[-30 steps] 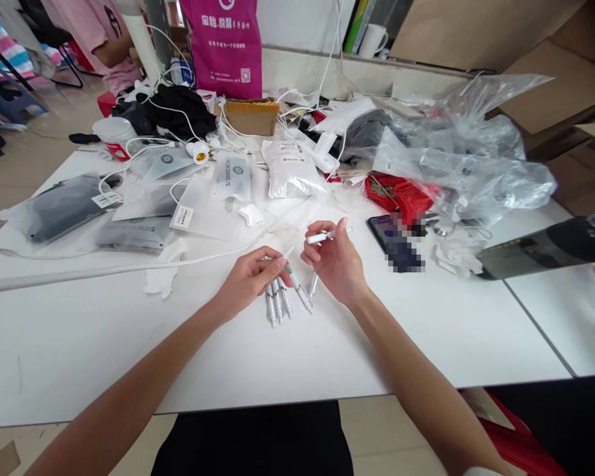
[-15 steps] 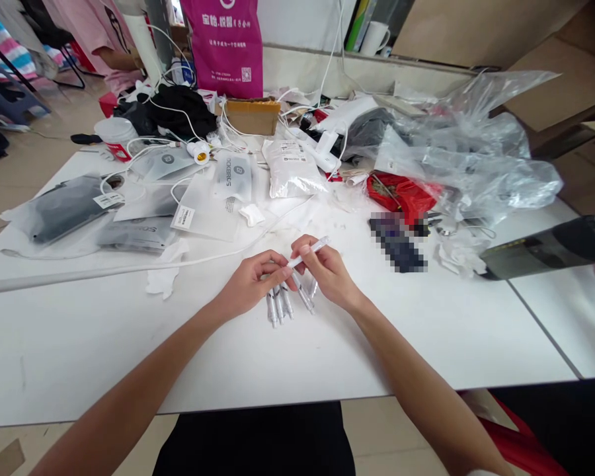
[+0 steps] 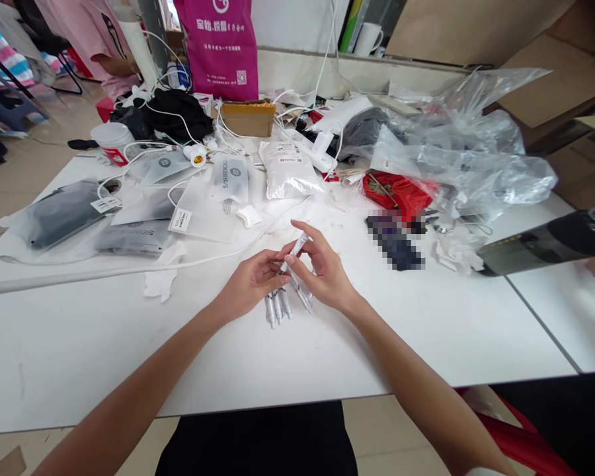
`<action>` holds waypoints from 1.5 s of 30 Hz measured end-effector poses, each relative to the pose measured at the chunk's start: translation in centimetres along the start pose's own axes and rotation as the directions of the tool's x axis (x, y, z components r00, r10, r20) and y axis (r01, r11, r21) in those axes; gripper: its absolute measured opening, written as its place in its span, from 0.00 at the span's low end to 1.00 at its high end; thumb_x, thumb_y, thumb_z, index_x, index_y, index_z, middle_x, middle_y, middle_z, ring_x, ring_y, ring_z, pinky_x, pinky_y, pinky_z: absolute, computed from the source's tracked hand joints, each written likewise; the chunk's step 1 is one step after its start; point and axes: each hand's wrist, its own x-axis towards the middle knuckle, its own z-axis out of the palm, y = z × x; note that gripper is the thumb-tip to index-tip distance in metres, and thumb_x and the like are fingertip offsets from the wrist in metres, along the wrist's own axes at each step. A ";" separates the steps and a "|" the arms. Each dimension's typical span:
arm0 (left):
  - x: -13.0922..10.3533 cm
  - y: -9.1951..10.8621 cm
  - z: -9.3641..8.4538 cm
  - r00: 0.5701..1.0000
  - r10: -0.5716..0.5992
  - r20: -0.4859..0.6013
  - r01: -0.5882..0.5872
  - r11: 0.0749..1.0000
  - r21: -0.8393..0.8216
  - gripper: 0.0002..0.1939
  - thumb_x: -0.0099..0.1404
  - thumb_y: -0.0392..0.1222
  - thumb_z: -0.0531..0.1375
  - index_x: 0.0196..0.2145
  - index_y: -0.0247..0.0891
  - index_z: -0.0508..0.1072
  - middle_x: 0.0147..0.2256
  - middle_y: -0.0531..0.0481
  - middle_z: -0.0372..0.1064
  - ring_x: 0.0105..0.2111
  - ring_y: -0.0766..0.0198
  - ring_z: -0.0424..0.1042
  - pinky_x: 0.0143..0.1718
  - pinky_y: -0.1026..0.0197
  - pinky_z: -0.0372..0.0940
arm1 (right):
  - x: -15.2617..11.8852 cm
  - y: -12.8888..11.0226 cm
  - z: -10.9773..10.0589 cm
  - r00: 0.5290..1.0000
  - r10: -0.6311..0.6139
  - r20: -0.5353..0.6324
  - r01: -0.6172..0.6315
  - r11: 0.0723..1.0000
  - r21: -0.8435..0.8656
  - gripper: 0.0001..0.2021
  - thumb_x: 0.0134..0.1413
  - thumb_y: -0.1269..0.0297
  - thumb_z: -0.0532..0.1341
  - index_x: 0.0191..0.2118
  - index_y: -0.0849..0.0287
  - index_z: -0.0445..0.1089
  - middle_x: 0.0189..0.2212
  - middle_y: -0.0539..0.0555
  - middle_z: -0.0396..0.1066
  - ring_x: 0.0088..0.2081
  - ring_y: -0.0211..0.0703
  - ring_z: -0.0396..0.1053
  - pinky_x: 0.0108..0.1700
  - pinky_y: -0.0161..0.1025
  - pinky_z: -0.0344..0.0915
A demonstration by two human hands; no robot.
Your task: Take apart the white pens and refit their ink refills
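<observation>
Between my two hands is a slim white pen [image 3: 295, 248], tilted with its upper end toward the right. My left hand [image 3: 248, 283] is closed, thumb and fingers pinching the pen's lower end. My right hand [image 3: 330, 277] has its thumb and some fingers about the upper part, while the index finger stretches out above it. Just below my hands, several similar clear-and-white pens [image 3: 278, 308] lie side by side on the white table [image 3: 327, 357]. Another pen [image 3: 303, 299] lies slanted beside them, partly covered by my right hand.
A white cable [image 3: 208, 261] crosses the table's left side near frosted bags [image 3: 133, 235]. Beyond my hands lies a filled white packet [image 3: 290, 173]. To the right are a red bag [image 3: 401, 195], clear plastic [image 3: 480, 172] and a dark cylindrical object [image 3: 540, 244]. Another person [image 3: 99, 46] is at the back left.
The pen has turned steeper in my hands. My right index finger has straightened away from it, and the right-hand fingers have spread. My left hand has hardly moved.
</observation>
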 end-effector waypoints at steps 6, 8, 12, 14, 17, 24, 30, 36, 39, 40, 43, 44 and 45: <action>0.2 -0.2 0.0 0.990 0.017 -0.137 -0.015 1.000 0.020 0.19 0.60 0.54 0.76 0.43 0.39 0.85 0.52 0.42 0.81 0.60 0.43 0.76 0.54 0.50 0.75 | 0.0 -0.1 0.4 1.000 -0.004 -0.019 0.008 0.982 0.187 0.33 0.68 0.52 0.69 0.71 0.43 0.56 0.48 0.54 0.81 0.46 0.49 0.81 0.49 0.52 0.79; 0.1 -0.1 0.1 0.987 0.017 -0.161 -0.006 0.998 0.066 0.17 0.61 0.54 0.76 0.40 0.39 0.86 0.46 0.44 0.83 0.58 0.43 0.77 0.53 0.52 0.74 | 0.0 -0.1 0.6 0.998 0.009 -0.063 0.001 0.987 0.162 0.31 0.64 0.51 0.72 0.66 0.46 0.62 0.43 0.52 0.82 0.44 0.49 0.81 0.51 0.53 0.78; -0.1 -0.1 0.2 0.987 0.007 -0.160 0.015 0.991 0.136 0.16 0.63 0.54 0.75 0.40 0.40 0.88 0.37 0.47 0.83 0.42 0.52 0.81 0.45 0.55 0.73 | 0.0 0.0 0.6 0.987 0.002 -0.158 0.006 0.999 0.050 0.18 0.56 0.48 0.76 0.41 0.53 0.74 0.38 0.52 0.80 0.41 0.48 0.80 0.50 0.50 0.76; -0.2 -0.1 0.3 0.989 0.030 -0.147 -0.008 0.989 0.146 0.15 0.64 0.54 0.74 0.40 0.40 0.88 0.37 0.47 0.84 0.40 0.54 0.80 0.44 0.56 0.73 | -0.1 -0.1 0.6 0.979 -0.022 -0.202 0.020 1.000 -0.011 0.19 0.53 0.48 0.78 0.34 0.53 0.72 0.34 0.51 0.78 0.39 0.46 0.78 0.46 0.48 0.75; -0.3 -0.1 0.4 0.986 0.076 -0.149 -0.047 0.981 0.190 0.15 0.66 0.55 0.72 0.38 0.41 0.88 0.37 0.48 0.83 0.40 0.55 0.80 0.43 0.57 0.72 | -0.3 -0.4 0.6 0.975 -0.103 -0.197 0.092 0.994 -0.062 0.18 0.54 0.51 0.78 0.37 0.52 0.72 0.34 0.50 0.78 0.37 0.45 0.76 0.46 0.48 0.74; -0.2 0.0 0.0 0.967 0.085 -0.239 -0.045 0.984 0.171 0.16 0.62 0.54 0.76 0.42 0.42 0.89 0.40 0.49 0.84 0.40 0.56 0.79 0.43 0.57 0.73 | -0.3 -0.6 1.1 0.993 -0.076 -0.087 0.089 0.985 0.151 0.17 0.71 0.55 0.66 0.61 0.49 0.69 0.47 0.55 0.82 0.49 0.47 0.81 0.58 0.54 0.75; -0.4 0.7 0.5 0.974 0.056 -0.220 -0.016 0.984 0.178 0.16 0.61 0.54 0.76 0.39 0.40 0.88 0.34 0.48 0.82 0.36 0.55 0.80 0.40 0.56 0.74 | 0.3 -0.2 0.9 0.964 0.055 -0.259 -0.004 0.982 0.190 0.21 0.53 0.52 0.79 0.46 0.51 0.72 0.34 0.48 0.78 0.40 0.45 0.81 0.48 0.46 0.78; -0.3 0.5 0.3 0.971 0.047 -0.234 -0.008 0.986 0.164 0.16 0.62 0.54 0.75 0.39 0.40 0.88 0.34 0.47 0.83 0.34 0.56 0.80 0.39 0.56 0.74 | 0.4 -0.8 0.6 0.990 0.071 -0.119 -0.036 0.962 0.270 0.21 0.62 0.47 0.73 0.55 0.51 0.73 0.45 0.56 0.84 0.49 0.50 0.82 0.55 0.53 0.79; -0.3 0.3 0.2 0.975 0.049 -0.215 -0.016 0.988 0.152 0.16 0.62 0.53 0.76 0.41 0.40 0.88 0.37 0.47 0.84 0.36 0.56 0.80 0.40 0.57 0.74 | 0.4 -0.6 0.7 0.974 0.130 -0.184 -0.075 0.958 0.278 0.18 0.53 0.51 0.79 0.39 0.54 0.74 0.37 0.53 0.84 0.41 0.49 0.83 0.51 0.51 0.80; -0.4 0.3 0.2 0.977 0.047 -0.208 -0.015 0.988 0.152 0.17 0.62 0.54 0.76 0.42 0.40 0.88 0.38 0.47 0.84 0.36 0.56 0.80 0.41 0.57 0.74 | 0.4 -0.5 0.8 0.968 0.142 -0.208 -0.080 0.957 0.279 0.19 0.51 0.52 0.80 0.36 0.54 0.72 0.36 0.53 0.84 0.40 0.48 0.83 0.50 0.50 0.81; -0.5 0.5 0.3 0.980 0.052 -0.194 -0.016 0.982 0.186 0.17 0.62 0.54 0.75 0.42 0.40 0.88 0.36 0.48 0.83 0.36 0.57 0.79 0.40 0.57 0.72 | 0.4 -0.2 1.1 0.954 0.149 -0.261 -0.077 0.960 0.268 0.21 0.49 0.51 0.81 0.35 0.54 0.70 0.34 0.51 0.83 0.37 0.47 0.83 0.45 0.47 0.81; -0.6 0.6 0.3 0.980 0.062 -0.190 -0.021 0.978 0.208 0.16 0.63 0.55 0.75 0.41 0.40 0.88 0.35 0.48 0.82 0.36 0.58 0.78 0.40 0.58 0.71 | 0.4 -0.2 1.2 0.952 0.145 -0.270 -0.073 0.963 0.258 0.22 0.49 0.51 0.80 0.36 0.53 0.69 0.34 0.51 0.83 0.37 0.46 0.83 0.44 0.47 0.80; -0.6 0.6 0.3 0.980 0.073 -0.188 -0.028 0.973 0.231 0.16 0.63 0.55 0.74 0.40 0.40 0.87 0.35 0.49 0.82 0.36 0.58 0.77 0.39 0.58 0.70 | 0.4 -0.1 1.3 0.952 0.140 -0.273 -0.071 0.966 0.249 0.22 0.50 0.50 0.80 0.36 0.53 0.69 0.34 0.50 0.83 0.37 0.46 0.83 0.44 0.46 0.80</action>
